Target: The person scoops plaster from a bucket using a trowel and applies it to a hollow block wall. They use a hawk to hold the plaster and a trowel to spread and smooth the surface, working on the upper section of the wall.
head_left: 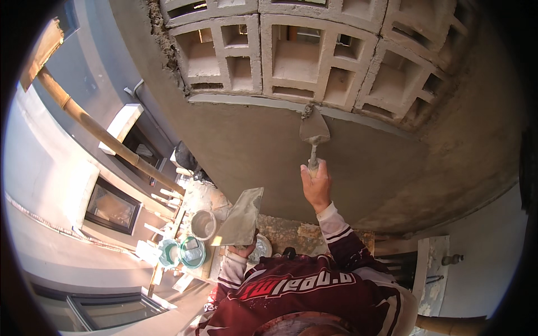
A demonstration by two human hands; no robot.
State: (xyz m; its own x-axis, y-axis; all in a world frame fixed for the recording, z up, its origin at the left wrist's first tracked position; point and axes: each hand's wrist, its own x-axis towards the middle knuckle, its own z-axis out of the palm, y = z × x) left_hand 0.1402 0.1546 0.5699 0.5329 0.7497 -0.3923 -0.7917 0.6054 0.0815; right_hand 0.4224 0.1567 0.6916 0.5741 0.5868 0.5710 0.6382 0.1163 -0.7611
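Observation:
My right hand (pixel 317 187) is closed around the handle of a pointed trowel (pixel 314 131), held up against the wall. At its tip sits a small lump of grey mortar (pixel 307 111), by the pale ledge (pixel 246 101) under the ventilation blocks (pixel 291 59). Below that ledge spreads smooth, damp-looking grey plaster (pixel 241 140). Lower and to the left, my left hand (pixel 245 250) grips a flat, grey-smeared plasterer's hawk (pixel 240 217) from its near edge. The hawk is tilted and stands apart from the wall; its handle is hidden.
Several buckets, among them a grey one (pixel 203 225) and a green one (pixel 192 252), stand at lower left beside the hawk. A bamboo pole (pixel 95 123) slants across the left. Windows (pixel 112 206) line the left wall; a board (pixel 432 269) is at lower right.

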